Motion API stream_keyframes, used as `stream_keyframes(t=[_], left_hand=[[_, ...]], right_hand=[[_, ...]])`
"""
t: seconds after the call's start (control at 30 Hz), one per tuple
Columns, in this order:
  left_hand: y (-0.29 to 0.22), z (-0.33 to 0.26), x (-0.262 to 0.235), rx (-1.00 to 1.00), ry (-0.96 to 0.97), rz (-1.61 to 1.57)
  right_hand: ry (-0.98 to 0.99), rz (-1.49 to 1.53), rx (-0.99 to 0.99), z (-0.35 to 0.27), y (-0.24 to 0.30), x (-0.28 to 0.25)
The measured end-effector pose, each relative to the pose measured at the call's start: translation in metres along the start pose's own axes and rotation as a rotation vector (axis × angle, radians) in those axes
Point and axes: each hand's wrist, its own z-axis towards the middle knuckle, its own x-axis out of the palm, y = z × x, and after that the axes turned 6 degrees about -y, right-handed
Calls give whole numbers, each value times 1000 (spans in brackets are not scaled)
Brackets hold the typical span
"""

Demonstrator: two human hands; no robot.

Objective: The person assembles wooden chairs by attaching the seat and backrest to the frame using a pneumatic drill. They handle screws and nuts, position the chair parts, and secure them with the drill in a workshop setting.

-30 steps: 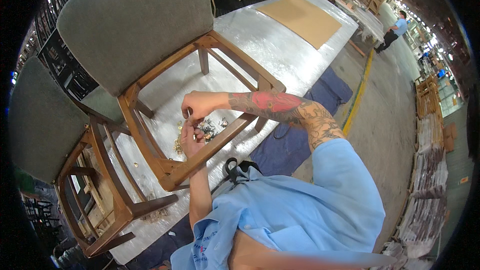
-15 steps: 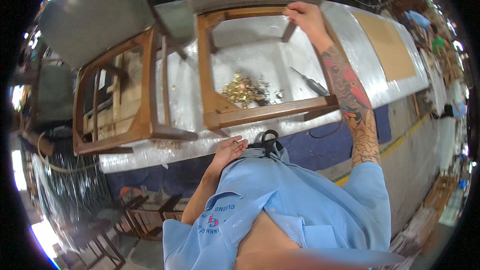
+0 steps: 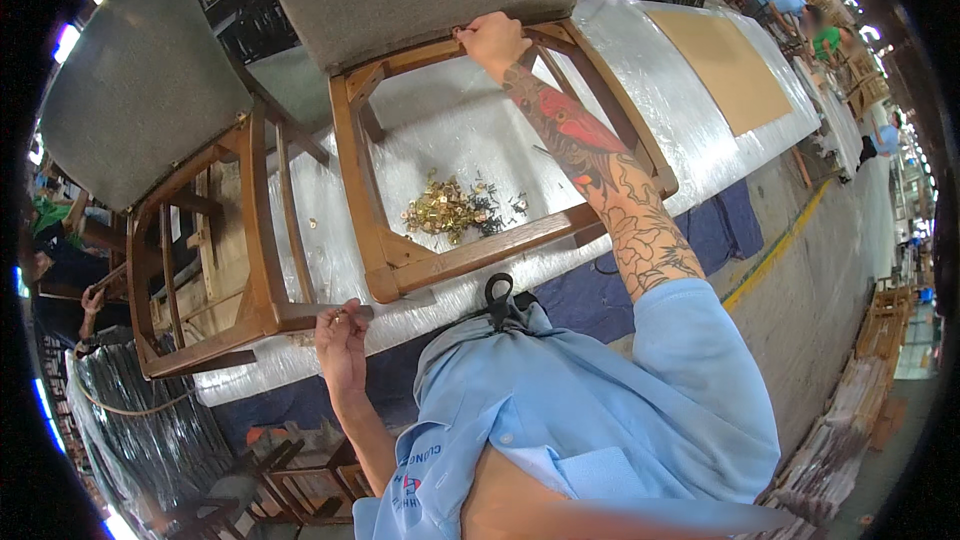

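A wooden chair frame with a grey upholstered back stands in front of me, its seat opening bare. My right hand reaches across it, fingertips pinched at the rear rail just below the backrest. Whatever those fingertips hold is too small to make out. Beside the front leg of a second, similar chair, my left hand is raised with curled fingers around small brass-coloured pieces. A heap of brass-coloured hardware and dark screws shows through the seat opening. My right forearm hides most of the screwdriver.
Clear plastic wrap covers the worktable, with a brown cardboard sheet at its right. Dark blue cloth hangs along the near edge. Another person's hand shows at far left; other people work at far right.
My right hand has shifted left along the rear rail, from the corner towards its middle. My left hand has moved left and up from my waist, its fingers now curled. The view has turned.
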Motion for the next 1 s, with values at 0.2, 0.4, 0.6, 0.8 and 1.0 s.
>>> stream_keyframes(t=[0.2, 0.4, 0.6, 0.8, 1.0], left_hand=[[-46, 10, 64, 180, 131, 95], [-93, 54, 113, 263, 268, -8], [-89, 68, 192, 323, 324, 152], [-77, 64, 235, 507, 316, 340], [-75, 70, 252, 571, 306, 605]], right_hand=[[-124, -85, -34, -14, 4, -20], [474, 822, -451, -101, 101, -97], [485, 841, -541, -146, 118, -131], [315, 813, -530, -135, 94, -144], [408, 835, -447, -120, 82, -149]])
